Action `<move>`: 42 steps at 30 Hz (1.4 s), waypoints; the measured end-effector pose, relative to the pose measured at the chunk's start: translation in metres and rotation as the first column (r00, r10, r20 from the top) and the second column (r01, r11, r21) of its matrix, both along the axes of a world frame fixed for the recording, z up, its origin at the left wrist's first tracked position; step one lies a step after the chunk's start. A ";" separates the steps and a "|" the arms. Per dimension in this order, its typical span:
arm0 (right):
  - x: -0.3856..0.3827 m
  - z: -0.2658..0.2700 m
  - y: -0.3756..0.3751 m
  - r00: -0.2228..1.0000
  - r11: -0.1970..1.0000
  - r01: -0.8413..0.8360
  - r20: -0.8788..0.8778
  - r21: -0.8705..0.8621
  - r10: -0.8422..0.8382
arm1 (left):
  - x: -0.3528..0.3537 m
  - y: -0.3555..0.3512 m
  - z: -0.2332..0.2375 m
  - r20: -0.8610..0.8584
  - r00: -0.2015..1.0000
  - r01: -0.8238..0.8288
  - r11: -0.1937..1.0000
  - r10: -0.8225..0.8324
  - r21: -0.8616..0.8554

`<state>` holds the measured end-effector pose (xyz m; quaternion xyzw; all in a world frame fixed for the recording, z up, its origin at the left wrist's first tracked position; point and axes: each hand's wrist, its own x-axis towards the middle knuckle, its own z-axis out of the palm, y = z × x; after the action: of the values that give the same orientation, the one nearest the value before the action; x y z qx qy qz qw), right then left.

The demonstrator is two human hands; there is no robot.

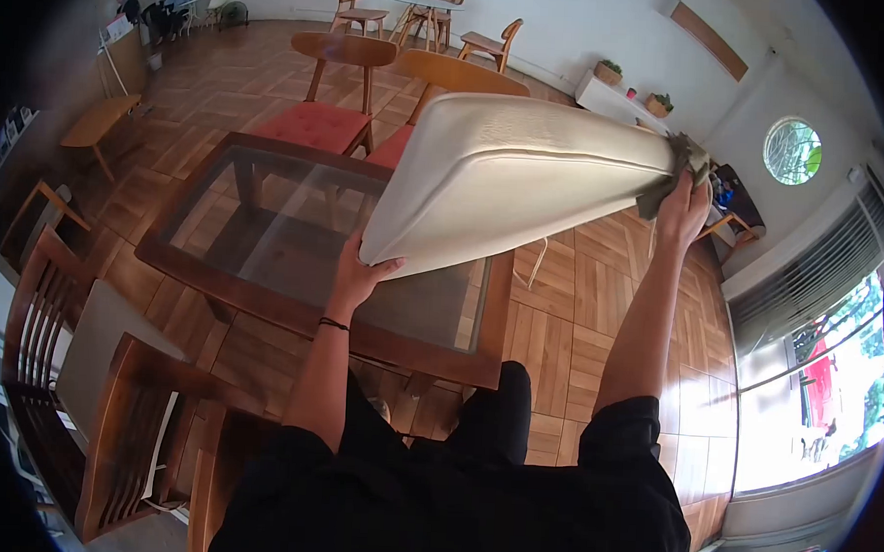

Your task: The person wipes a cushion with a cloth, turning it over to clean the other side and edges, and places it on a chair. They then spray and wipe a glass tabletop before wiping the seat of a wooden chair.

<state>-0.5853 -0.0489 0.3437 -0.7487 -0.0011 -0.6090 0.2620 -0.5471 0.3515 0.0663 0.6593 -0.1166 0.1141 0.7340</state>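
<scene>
A cream seat cushion (525, 181) with piped edges is held up, tilted, above the right part of a glass-topped wooden table (266, 234). My left hand (355, 269) grips its lower left corner, thumb on the near face. At the cushion's far right end, my right hand (684, 210) is closed round a grey-green cloth (678, 178), pressed against the cushion's edge. A thin tie string (538, 263) dangles beneath the cushion.
Beyond the table stand two chairs with red seats (315, 127). Slatted wooden chairs (120, 420) crowd the near left. A window with blinds (815, 322) is at the right, and a low white cabinet (608, 94) with plants stands at the back. People sit far off at upper left.
</scene>
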 end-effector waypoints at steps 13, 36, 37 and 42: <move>-0.048 0.037 0.047 0.901 0.905 -0.385 0.288 0.182 0.325 | -0.109 0.061 0.194 0.380 0.860 -0.486 0.775 0.341 0.403; -0.098 -0.126 -0.063 0.866 0.471 -0.465 0.497 0.750 0.064 | -0.047 0.105 0.120 0.284 0.918 -0.249 0.960 0.276 -0.126; -0.116 -0.097 -0.058 0.833 0.513 -0.494 0.551 0.702 0.048 | -0.050 0.103 0.125 0.279 0.922 -0.243 0.963 0.267 -0.119; -0.134 -0.033 -0.032 0.988 0.951 0.016 -0.153 0.308 0.033 | -0.058 0.117 0.124 0.188 0.949 -0.242 0.966 0.254 -0.085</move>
<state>-0.7195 -0.0804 0.3103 -0.7440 0.1111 -0.5401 0.3775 -0.6051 0.4686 0.1900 0.6315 -0.1015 0.2740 0.7182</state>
